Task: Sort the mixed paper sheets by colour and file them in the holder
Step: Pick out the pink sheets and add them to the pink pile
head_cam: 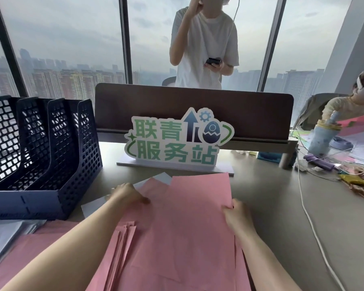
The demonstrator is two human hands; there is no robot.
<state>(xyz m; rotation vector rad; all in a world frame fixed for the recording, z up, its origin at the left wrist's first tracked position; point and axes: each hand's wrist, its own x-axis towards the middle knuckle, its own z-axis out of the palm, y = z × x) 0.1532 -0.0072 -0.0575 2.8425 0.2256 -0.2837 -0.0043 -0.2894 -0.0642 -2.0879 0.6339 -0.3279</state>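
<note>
Now both my hands are on the pink sheets (183, 227), which lie fanned in a loose pile on the desk (282, 206) right in front of me. My left hand (127, 195) rests palm down on the far left part of the pile, fingers bent a little and pressing the paper flat. My right hand (236, 214) is at the right edge of the top sheet, its fingers curled over that edge and pinching it. A few white sheets (164, 178) peek out from under the pink ones at the far side and on the left. The dark blue holder (42, 143) stands on the desk to my left, well apart from the pile, its slots showing no paper. Beyond the pile stands a green and white sign (177, 141).
</note>
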